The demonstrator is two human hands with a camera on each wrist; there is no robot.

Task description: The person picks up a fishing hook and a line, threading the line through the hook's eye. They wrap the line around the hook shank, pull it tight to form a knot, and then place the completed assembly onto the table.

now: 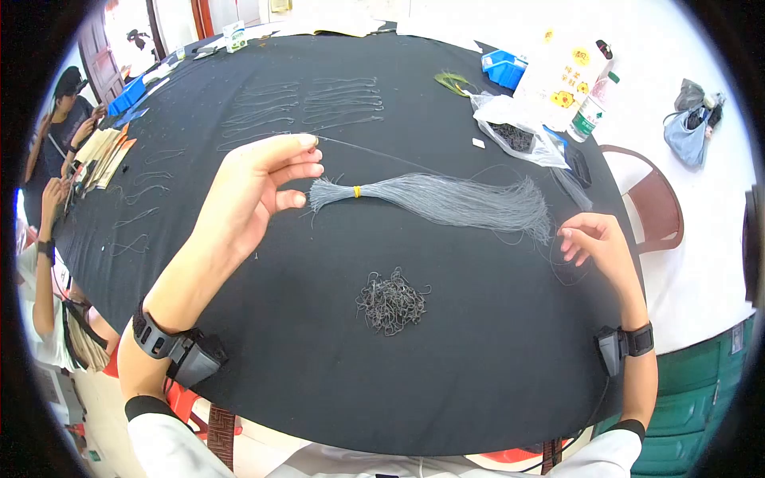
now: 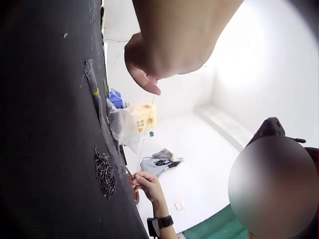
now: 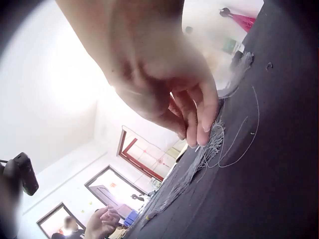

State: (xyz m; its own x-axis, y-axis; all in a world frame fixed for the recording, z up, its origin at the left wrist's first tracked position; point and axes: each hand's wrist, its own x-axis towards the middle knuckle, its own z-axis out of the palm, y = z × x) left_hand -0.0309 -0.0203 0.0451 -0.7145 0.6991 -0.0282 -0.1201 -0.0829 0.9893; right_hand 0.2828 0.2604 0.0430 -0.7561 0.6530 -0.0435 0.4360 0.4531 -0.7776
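Note:
My left hand [image 1: 251, 179] is raised over the table's middle, thumb and forefinger pinching a thin grey line [image 1: 374, 149]. In the left wrist view the line [image 2: 146, 127] stretches straight between both hands. My right hand [image 1: 594, 243] pinches it at the other side, a loose tail [image 3: 251, 142] curling below the fingers in the right wrist view. Between the hands lies a bundle of grey lines [image 1: 454, 203], tied near its left end with a yellow band [image 1: 357, 191]. Closer to me sits a heap of small dark hook-like pieces [image 1: 393, 301].
Rows of separate lines [image 1: 343, 99] lie on the black-covered table [image 1: 319, 382] farther back. A plastic bag [image 1: 518, 131] of dark pieces, a blue bin [image 1: 504, 69] and a bottle [image 1: 590, 111] stand at back right. Other people [image 1: 68, 119] work along the left edge.

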